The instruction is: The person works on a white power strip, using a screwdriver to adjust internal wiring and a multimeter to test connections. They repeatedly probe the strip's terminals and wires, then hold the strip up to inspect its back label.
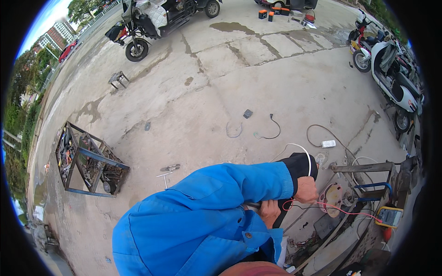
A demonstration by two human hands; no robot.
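My left arm, in a blue jacket sleeve [258, 181], reaches across to the right. At its end my left hand [306, 189] is closed in a fist beside dark fabric and a white cable [307, 154]. My right hand [269, 214] is lower and closer to my body, fingers curled; what it holds is hidden. A red test lead [343, 210] runs from a yellow-edged multimeter [389, 216] past the left fist and loops close to the right hand. A black lead [331, 207] runs beside it.
A metal tool rack [94, 156] stands at left, with a T-handle wrench [165, 176] on the concrete. A white power strip [328, 144] and loose cables lie ahead. A metal frame [363, 168] stands at right. Scooters [393, 76], a three-wheeler [161, 18] and a small stool [118, 79] are farther off.
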